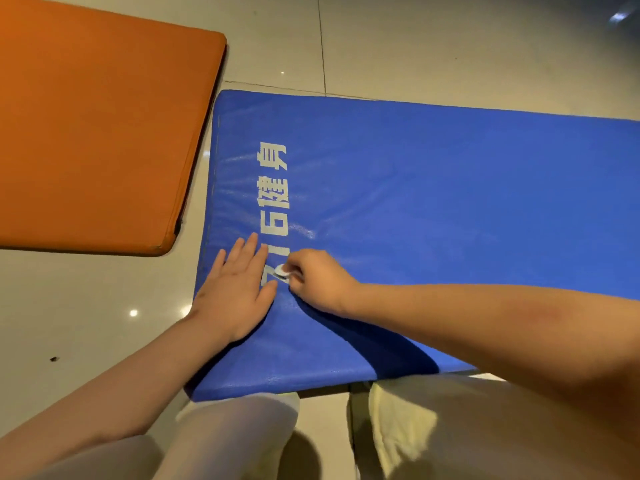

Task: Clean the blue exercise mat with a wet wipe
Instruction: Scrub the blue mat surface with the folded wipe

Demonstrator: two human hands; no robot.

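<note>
Mat duty, so here's the setup: blue exercise mat (pixel 433 202) lies flat on the tiled floor (pixel 69 323), running off to the right, and the person kneels at its near edge with both knees (pixel 242 438) right up against it.

Left hand (pixel 235 289) is spread flat on the mat near its left end, fingers straight and holding nothing. My guess is it's there to pin the mat so it doesn't slide or wrinkle on that glossy tile while the other hand scrubs.

Right hand (pixel 318 278) is curled tight around a small balled-up wet wipe (pixel 282 271), with only a little white bit poking out by the fingertips. It's pressed onto the mat at the near end of the white lettering (pixel 273 188), just beside the left hand's fingers. Bunching it small probably lets them bear down on one spot.

Orange mat (pixel 97 133) sits off to the left, apart from the blue one.

Looks like early going to me, since most of the blue surface stretches away from where the wipe sits.
</note>
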